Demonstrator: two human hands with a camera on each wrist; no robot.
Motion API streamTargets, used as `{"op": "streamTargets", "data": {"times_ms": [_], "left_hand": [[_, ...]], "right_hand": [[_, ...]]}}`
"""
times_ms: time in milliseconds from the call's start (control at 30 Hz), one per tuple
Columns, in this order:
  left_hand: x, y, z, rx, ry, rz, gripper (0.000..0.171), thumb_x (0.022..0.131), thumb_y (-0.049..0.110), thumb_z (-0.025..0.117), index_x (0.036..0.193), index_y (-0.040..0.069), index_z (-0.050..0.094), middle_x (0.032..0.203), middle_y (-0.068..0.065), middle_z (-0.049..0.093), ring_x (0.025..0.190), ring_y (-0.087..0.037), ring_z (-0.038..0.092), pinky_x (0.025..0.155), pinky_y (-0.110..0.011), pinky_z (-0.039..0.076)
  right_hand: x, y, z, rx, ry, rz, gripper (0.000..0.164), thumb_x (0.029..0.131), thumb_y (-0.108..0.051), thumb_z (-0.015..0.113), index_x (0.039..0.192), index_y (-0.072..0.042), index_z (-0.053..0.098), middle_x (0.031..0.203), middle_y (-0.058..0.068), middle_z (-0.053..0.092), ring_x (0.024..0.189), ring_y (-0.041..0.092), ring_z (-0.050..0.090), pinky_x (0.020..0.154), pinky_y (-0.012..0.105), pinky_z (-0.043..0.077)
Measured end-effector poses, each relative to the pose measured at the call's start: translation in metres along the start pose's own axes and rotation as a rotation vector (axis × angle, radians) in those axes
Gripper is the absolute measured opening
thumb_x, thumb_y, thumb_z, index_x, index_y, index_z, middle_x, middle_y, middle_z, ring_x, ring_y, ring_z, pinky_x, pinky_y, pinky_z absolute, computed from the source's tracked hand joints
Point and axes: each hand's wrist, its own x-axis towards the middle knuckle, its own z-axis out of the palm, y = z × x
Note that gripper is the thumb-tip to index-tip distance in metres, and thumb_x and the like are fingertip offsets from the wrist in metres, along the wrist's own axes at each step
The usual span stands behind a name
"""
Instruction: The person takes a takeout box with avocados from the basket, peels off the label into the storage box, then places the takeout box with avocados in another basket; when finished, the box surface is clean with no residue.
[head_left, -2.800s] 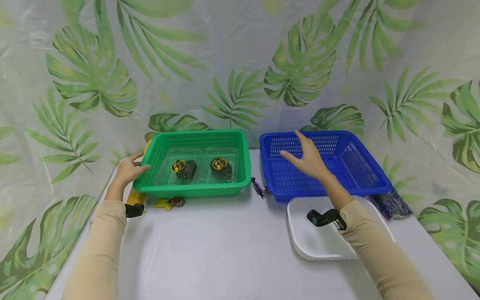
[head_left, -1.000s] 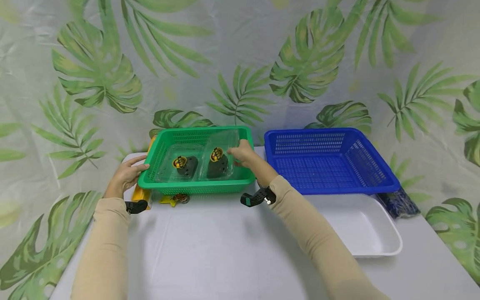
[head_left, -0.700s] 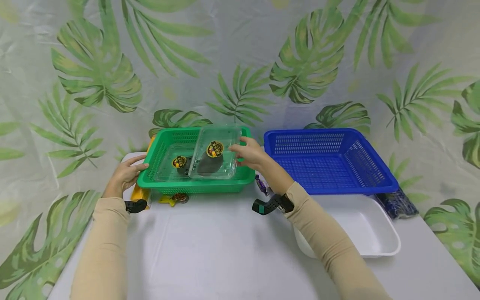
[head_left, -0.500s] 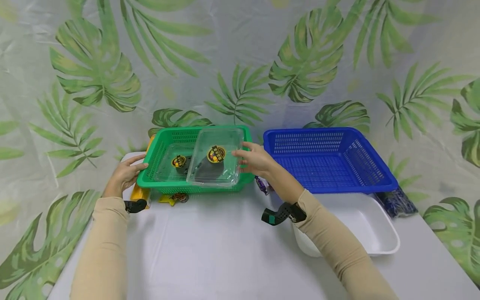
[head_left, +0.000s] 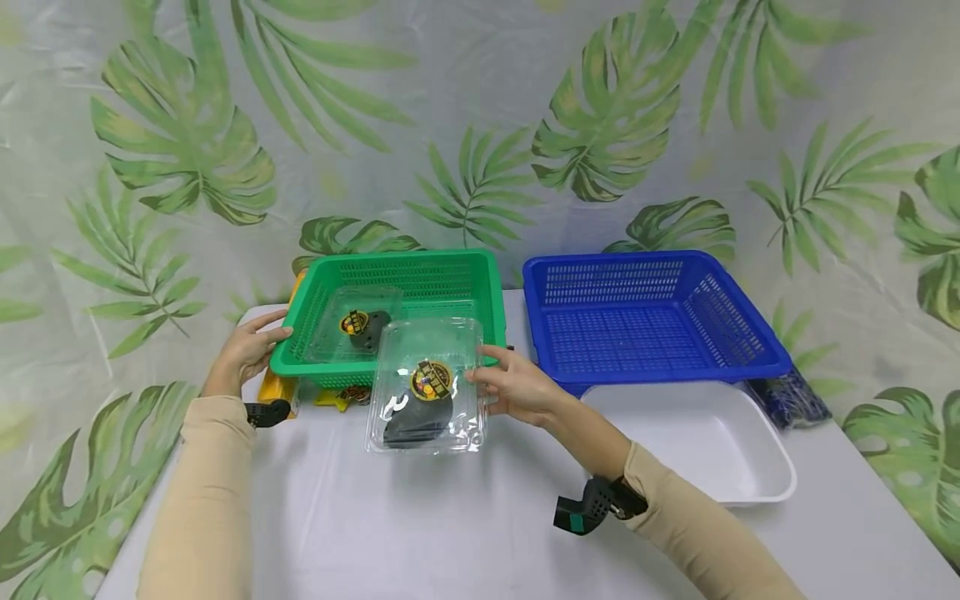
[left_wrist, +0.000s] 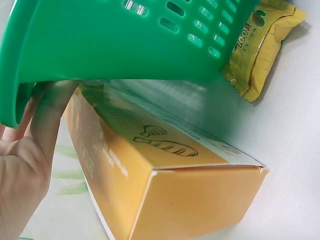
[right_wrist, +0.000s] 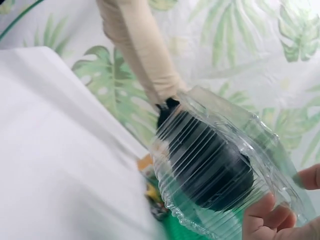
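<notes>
My right hand [head_left: 525, 387] pinches the right edge of a clear plastic clamshell box [head_left: 397, 354] with a round black-and-gold sticker. Inside it sits a dark, rounded object [right_wrist: 210, 165]. The box is held in front of the green basket [head_left: 457, 283], its far end overlapping the front rim in the head view. A second clamshell box [head_left: 326, 333], with a similar dark item and sticker, lies in the basket's left half. At the basket's left end my left hand [head_left: 246, 350] grips the rim, with fingers tucked under the lip in the left wrist view.
An orange-yellow carton [left_wrist: 195, 205] stands beneath the basket's left side, near a yellow snack packet [left_wrist: 262, 47]. To the right are a blue basket [head_left: 750, 367], a white tray [head_left: 750, 500] before it, and a dark blue plastic-wrapped packet [head_left: 795, 400]. A leaf-patterned curtain [head_left: 480, 100] hangs behind.
My right hand took hold of the right-hand clamshell box in the green basket, lifted it out and brought it forward over the front rim. My left hand stays at the basket's left rim.
</notes>
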Motion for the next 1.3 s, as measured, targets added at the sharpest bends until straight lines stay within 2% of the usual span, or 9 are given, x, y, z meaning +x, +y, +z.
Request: {"op": "streamTargets", "data": {"times_ms": [233, 433, 700, 867, 1000, 1100, 1167, 1233, 1300], "left_hand": [[0.001, -0.002, 0.000, 0.009, 0.014, -0.011, 0.066, 0.097, 0.015, 0.053, 0.152, 0.013, 0.017, 0.082, 0.010, 0.061, 0.065, -0.002, 0.060, 0.052, -0.016, 0.047], [0.001, -0.002, 0.001, -0.050, 0.007, 0.006, 0.067, 0.096, 0.012, 0.054, 0.152, 0.011, 0.016, 0.083, 0.009, 0.060, 0.068, -0.003, 0.062, 0.056, -0.016, 0.051], [-0.004, -0.005, 0.013, -0.056, 0.110, 0.085, 0.064, 0.094, 0.012, 0.057, 0.148, 0.002, 0.024, 0.083, 0.009, 0.057, 0.070, -0.004, 0.063, 0.063, -0.021, 0.055], [-0.008, -0.007, 0.024, -0.006, 0.248, 0.116, 0.058, 0.093, 0.014, 0.058, 0.144, -0.001, 0.034, 0.075, 0.012, 0.057, 0.064, -0.002, 0.062, 0.057, -0.022, 0.055], [-0.010, -0.010, 0.034, 0.103, 0.464, 0.160, 0.045, 0.090, 0.012, 0.062, 0.131, -0.003, 0.052, 0.071, 0.009, 0.064, 0.062, 0.004, 0.057, 0.058, -0.014, 0.049], [-0.011, -0.012, 0.045, 0.279, 0.639, 0.249, 0.033, 0.088, 0.010, 0.063, 0.117, -0.005, 0.062, 0.087, -0.012, 0.071, 0.073, -0.012, 0.066, 0.070, -0.022, 0.051], [-0.013, -0.012, 0.053, 0.367, 0.722, 0.325, 0.028, 0.088, 0.007, 0.061, 0.113, -0.007, 0.063, 0.106, -0.026, 0.064, 0.095, -0.029, 0.062, 0.087, -0.033, 0.048], [-0.018, -0.013, 0.063, 0.396, 0.779, 0.416, 0.026, 0.088, 0.004, 0.059, 0.110, -0.009, 0.062, 0.113, -0.032, 0.055, 0.112, -0.045, 0.047, 0.098, -0.046, 0.038], [-0.025, -0.013, 0.072, 0.382, 0.827, 0.517, 0.024, 0.087, 0.001, 0.058, 0.107, -0.010, 0.062, 0.111, -0.032, 0.052, 0.110, -0.044, 0.043, 0.099, -0.048, 0.034]], "right_hand": [[-0.011, 0.032, 0.009, 0.032, -0.053, 0.011, 0.080, 0.086, -0.003, 0.053, 0.150, -0.002, 0.004, 0.086, 0.004, 0.048, 0.070, 0.009, 0.046, 0.062, 0.025, 0.049], [-0.010, 0.067, 0.012, -0.006, -0.016, 0.064, 0.082, 0.083, -0.004, 0.054, 0.149, -0.001, 0.006, 0.087, 0.004, 0.051, 0.070, 0.010, 0.045, 0.058, 0.022, 0.042], [-0.002, 0.100, 0.007, 0.011, 0.036, 0.084, 0.079, 0.085, -0.005, 0.056, 0.149, -0.002, 0.010, 0.092, 0.007, 0.050, 0.074, 0.013, 0.046, 0.061, 0.024, 0.048], [-0.001, 0.106, 0.003, 0.008, 0.033, 0.071, 0.078, 0.086, -0.007, 0.058, 0.149, -0.003, 0.011, 0.091, 0.007, 0.050, 0.074, 0.013, 0.047, 0.059, 0.024, 0.048], [-0.001, 0.105, 0.001, -0.001, 0.022, 0.064, 0.078, 0.087, -0.007, 0.060, 0.148, -0.001, 0.012, 0.092, 0.007, 0.052, 0.073, 0.013, 0.047, 0.060, 0.024, 0.049], [-0.001, 0.103, -0.001, -0.009, 0.014, 0.065, 0.078, 0.087, -0.007, 0.060, 0.148, 0.000, 0.012, 0.095, 0.010, 0.053, 0.074, 0.013, 0.050, 0.061, 0.025, 0.051], [-0.002, 0.102, -0.002, -0.021, 0.005, 0.064, 0.078, 0.088, -0.008, 0.060, 0.148, 0.000, 0.011, 0.095, 0.010, 0.054, 0.075, 0.013, 0.051, 0.062, 0.025, 0.052], [-0.002, 0.101, -0.003, -0.029, -0.006, 0.063, 0.079, 0.088, -0.009, 0.061, 0.148, 0.001, 0.011, 0.093, 0.008, 0.054, 0.075, 0.013, 0.051, 0.063, 0.026, 0.053], [-0.002, 0.101, -0.004, -0.040, -0.015, 0.063, 0.079, 0.089, -0.010, 0.061, 0.148, 0.001, 0.010, 0.091, 0.007, 0.055, 0.075, 0.013, 0.052, 0.064, 0.026, 0.054]]}}
